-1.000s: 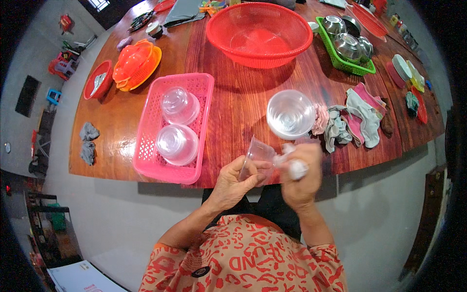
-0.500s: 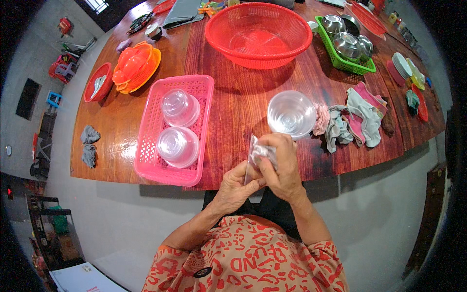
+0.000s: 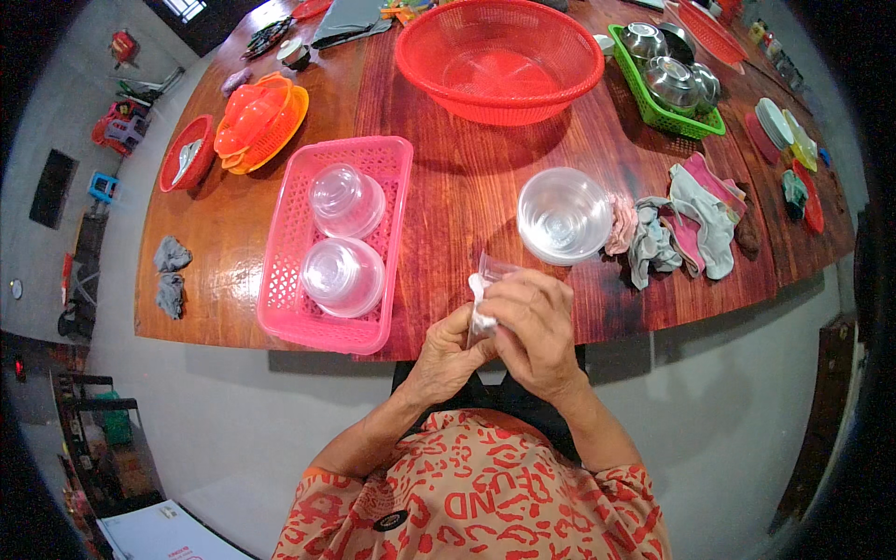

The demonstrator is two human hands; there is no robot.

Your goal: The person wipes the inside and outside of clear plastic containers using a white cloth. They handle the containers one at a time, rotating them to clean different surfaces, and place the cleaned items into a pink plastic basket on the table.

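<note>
My left hand [image 3: 446,359] is closed around the lower edge of a clear plastic piece [image 3: 492,269], perhaps a lid or shallow container, seen nearly edge-on just off the table's near edge. A white cloth or tissue [image 3: 478,287] is pressed against it by my right hand [image 3: 534,336], whose fingers curl over the far side and hide part of both. Beyond my hands stands a round clear plastic bowl [image 3: 563,217] on the table. To the left, a pink basket [image 3: 271,299] holds two stacks of clear plastic bowls [image 3: 343,277], bottoms up.
A big red colander [image 3: 499,103] sits at the far middle. Crumpled cloths [image 3: 702,224] lie right of the clear bowl. A green basket [image 3: 667,117] of steel bowls is farther right. Orange bowls [image 3: 257,121] and a small red basket [image 3: 184,173] stand at the left; grey rags [image 3: 171,277] lie nearer.
My right hand has shifted slightly over the plastic piece, fingers now spread more across its top. More of the white cloth shows at its left side. The head view has shifted a little.
</note>
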